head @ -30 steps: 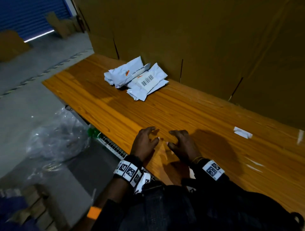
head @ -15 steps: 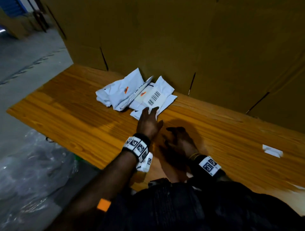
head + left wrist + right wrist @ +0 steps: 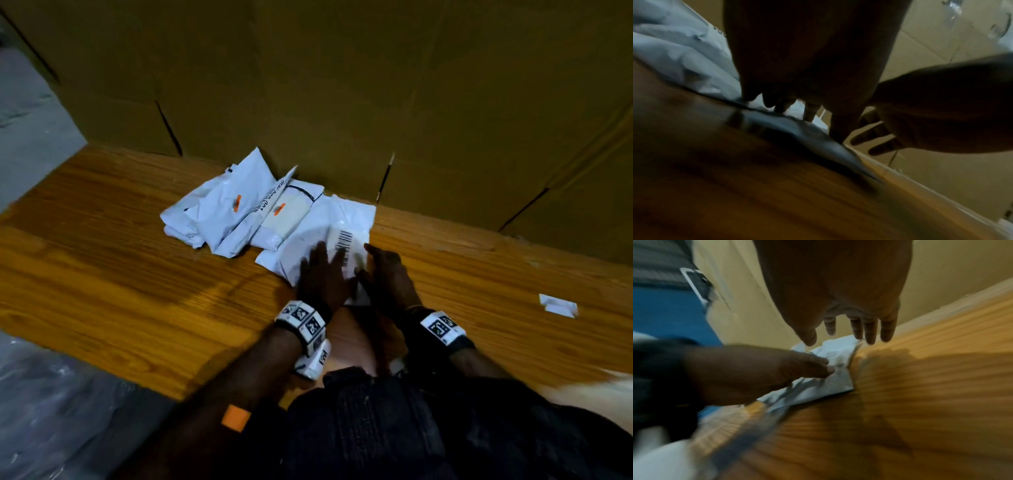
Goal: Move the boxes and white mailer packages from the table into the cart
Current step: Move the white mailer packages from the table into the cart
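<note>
Head view shows your left hand (image 3: 322,274) laid flat, fingers spread, on the nearest white plastic mailer with a barcode label (image 3: 329,236), at about 12 o'clock from your chest on the orange-brown wood-grain table (image 3: 120,274). That flat press looks meant to pin the slippery film so it does not slide toward the wall. Your right hand (image 3: 385,274) sits at the mailer's 3 o'clock edge; the right wrist view shows its fingers (image 3: 869,331) straight and hanging just above that edge, holding nothing, probably ready to slip under it.

Left wrist view confirms the fingertips (image 3: 809,112) touching the crinkled film, with the other hand just beside them.

At 10 o'clock from the barcoded mailer lies the rest of the heap: a flat mailer with a cream label and orange sticker (image 3: 291,216), overlapped by a plump white mailer with an orange sticker (image 3: 233,212). All of them rest against the tall brown cardboard sheets (image 3: 342,85) standing along the table's far side, which keep the pile from sliding off the back. A strip of dark print runs along one mailer's edge, too blurred to read; the barcode digits are unreadable too. A small white paper scrap (image 3: 558,303) lies at 3 o'clock, well apart.

The cart is not in view, so every mailer remains to be carried over.
</note>
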The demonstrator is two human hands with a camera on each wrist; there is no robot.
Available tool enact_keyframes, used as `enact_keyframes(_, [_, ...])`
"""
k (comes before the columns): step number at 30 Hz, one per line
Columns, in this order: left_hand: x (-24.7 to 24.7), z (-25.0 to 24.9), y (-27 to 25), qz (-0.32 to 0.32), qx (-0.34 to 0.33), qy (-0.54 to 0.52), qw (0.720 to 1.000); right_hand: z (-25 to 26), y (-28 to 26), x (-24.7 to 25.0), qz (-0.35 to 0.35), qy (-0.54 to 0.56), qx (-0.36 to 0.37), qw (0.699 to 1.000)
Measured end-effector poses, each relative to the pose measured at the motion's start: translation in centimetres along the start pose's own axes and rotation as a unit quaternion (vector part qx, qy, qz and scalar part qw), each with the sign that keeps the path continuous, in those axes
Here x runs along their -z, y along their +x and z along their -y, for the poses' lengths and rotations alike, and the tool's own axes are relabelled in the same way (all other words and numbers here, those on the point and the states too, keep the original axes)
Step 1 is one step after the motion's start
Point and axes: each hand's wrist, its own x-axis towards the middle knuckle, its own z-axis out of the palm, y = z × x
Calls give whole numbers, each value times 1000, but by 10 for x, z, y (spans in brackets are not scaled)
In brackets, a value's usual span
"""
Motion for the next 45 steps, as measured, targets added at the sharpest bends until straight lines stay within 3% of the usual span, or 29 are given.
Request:
enact_keyframes(3, [-5,-8,-3,4,-80,-74,994,-11,9,-5,18,-47,-15,999])
enact_keyframes(6, [11,-6,11,-41,-96,-125,987,-23,12,-9,34,-97,-23,994])
enact_keyframes(9, [27,9,36,-91,-56,-58,993,-31,12,-9,32,-146,-29,988])
enact_keyframes(11, [34,24,50,-69,28,-22,997,-32,12,-6,28,-158,-58,985])
enact_keyframes(13, [37,34,55,-46,68,22,996,-31,14,-1,3,-149,-82,985])
enact_keyframes(18, [29,28,52,-39,73,59,995,-27,17,-2,-9,-98,-92,991])
enact_keyframes(21, [28,18,45,-1,94,57,994,-24,11,-8,33,-168,-86,981])
enact_keyframes(26, [28,6,32,49,107,19,993,-26,-4,-10,-39,-195,-104,975])
enact_keyframes(33, [28,-9,23,98,110,37,988,-37,-21,-3,-43,-222,-108,968])
enact_keyframes(38, [23,-14,19,84,105,45,990,-36,-31,-7,-55,-210,-137,967])
enact_keyframes(45, [-1,-23,3,55,105,28,993,-38,-27,-10,-25,-203,-94,974])
